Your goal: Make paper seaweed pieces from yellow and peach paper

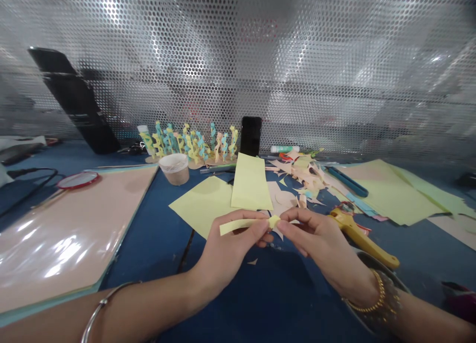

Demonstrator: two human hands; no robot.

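The left hand [230, 251] pinches a yellow paper strip [231, 228] above the counter [256, 303]. The right hand [323, 244] has its grip pressed together on the strip's folded end, whose creases are too small to read. Edges should stay flush, each fold pressed gently.

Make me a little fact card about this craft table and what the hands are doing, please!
Left hand: pinching a yellow paper strip
Right hand: fingertips at the strip's small folded end
Far side: blue, yellow and pink paper twists; upright black phone
Left side: pink sheet
Right side: paper scraps; yellow tool
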